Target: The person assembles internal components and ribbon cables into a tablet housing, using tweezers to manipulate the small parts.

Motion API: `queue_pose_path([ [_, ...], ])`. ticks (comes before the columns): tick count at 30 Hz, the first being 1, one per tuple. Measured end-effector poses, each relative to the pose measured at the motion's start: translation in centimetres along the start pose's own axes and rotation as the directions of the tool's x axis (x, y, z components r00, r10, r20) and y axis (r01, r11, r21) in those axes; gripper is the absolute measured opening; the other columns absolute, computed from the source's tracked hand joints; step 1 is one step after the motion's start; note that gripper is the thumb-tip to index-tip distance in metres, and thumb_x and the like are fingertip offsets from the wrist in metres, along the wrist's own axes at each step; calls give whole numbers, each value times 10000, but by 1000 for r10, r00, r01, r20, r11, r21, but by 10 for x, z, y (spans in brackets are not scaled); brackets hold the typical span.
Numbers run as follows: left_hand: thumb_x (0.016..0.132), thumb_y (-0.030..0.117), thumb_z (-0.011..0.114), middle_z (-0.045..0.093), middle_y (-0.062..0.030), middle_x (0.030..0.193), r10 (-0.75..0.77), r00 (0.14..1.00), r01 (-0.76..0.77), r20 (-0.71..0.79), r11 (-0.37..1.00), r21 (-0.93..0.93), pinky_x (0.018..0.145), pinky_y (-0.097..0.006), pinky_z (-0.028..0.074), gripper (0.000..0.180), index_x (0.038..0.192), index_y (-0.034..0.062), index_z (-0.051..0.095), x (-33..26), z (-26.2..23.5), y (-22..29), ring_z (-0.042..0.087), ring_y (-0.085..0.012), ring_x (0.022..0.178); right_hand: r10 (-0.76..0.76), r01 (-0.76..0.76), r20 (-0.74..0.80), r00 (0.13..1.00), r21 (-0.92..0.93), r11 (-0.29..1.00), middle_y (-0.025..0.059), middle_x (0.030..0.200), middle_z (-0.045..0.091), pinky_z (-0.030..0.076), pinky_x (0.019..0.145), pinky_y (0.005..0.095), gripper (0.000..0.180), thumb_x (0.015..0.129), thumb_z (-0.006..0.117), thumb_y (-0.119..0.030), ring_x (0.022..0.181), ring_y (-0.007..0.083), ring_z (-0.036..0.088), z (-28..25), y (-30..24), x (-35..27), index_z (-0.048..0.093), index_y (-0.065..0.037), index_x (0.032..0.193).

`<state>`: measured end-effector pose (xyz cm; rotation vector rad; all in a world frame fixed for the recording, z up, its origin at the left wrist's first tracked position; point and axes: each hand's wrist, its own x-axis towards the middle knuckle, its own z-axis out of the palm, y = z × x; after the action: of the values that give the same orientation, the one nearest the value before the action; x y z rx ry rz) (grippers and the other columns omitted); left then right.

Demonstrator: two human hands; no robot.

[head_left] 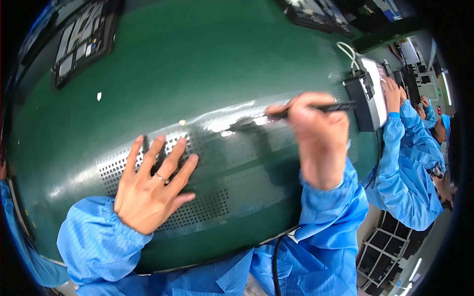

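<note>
Right hand (318, 135): clenched around a slim dark tool (316, 108), pen-like in shape, exact kind not clear. Long axis of the tool runs left to right, nearly level; its working tip points left and meets the glossy far edge of the panel, its tail end sticks out to the right of the hand. Blue sleeve to the wrist.

Left hand (150, 187): released, fingers spread, palm flat on the perforated metal panel (237, 172), pressing on its left part. A ring on one finger. Blue sleeve to the wrist.

Perforated metal panel: dark grey, wide and flat, long axis left to right, lying near the front edge of the worktop. Fields of small holes at its left and along its near side; a shiny band along its far edge, under the tool tip.

Worktop (197, 59): green mat surface. A small white scrap (99, 96) lies far left of the panel.

Far left: a black tray (84, 37) with compartments.

Far right: a black-and-white boxed device (370, 96) with a white cable (349, 53); another person's hand (392, 93) rests on it, that person in a blue coat (407, 167).
</note>
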<state>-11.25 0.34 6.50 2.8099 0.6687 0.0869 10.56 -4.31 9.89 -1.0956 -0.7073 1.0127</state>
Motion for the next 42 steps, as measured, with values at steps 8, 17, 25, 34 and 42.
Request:
queue_pose_path([
  [8,624,265,617,362,-133,1174,78,989,-46,-128,970,239,921,-433,239,560,1118,102,410,82,-39,-11,348,-294,1077,-512,473,-214,832,-208,856,142,734,584,447,696,289,120,668,549,-23,648,235,582,-106,-42,137,554,60,754],
  [17,759,383,471,408,-190,1118,-205,973,210,-107,977,40,885,-371,302,524,1169,85,338,253,-1,-44,406,-325,1010,-430,454,-560,708,-104,885,169,689,553,504,553,297,113,577,542,126,583,253,562,-142,-4,239,523,119,689],
  [25,613,317,635,435,-227,1030,-377,889,284,-259,899,-333,831,-347,357,697,1174,44,324,292,13,-44,439,-340,961,-399,380,-326,857,-121,917,146,686,568,478,587,282,72,627,530,44,587,238,572,-116,1,240,551,82,685],
  [34,639,144,610,477,-165,843,-112,777,136,-620,991,-8,616,-358,425,435,1045,85,468,223,-25,-72,513,-316,699,-355,369,-176,918,58,928,112,735,585,401,631,243,129,659,556,-58,605,177,542,-76,-20,187,572,26,757],
  [42,511,57,661,492,-134,768,71,787,5,-613,993,120,584,-300,414,436,913,4,500,95,-88,3,511,-279,656,-388,376,23,921,199,905,123,782,561,352,642,230,185,730,516,-112,611,123,454,-39,-56,75,536,19,859],
])
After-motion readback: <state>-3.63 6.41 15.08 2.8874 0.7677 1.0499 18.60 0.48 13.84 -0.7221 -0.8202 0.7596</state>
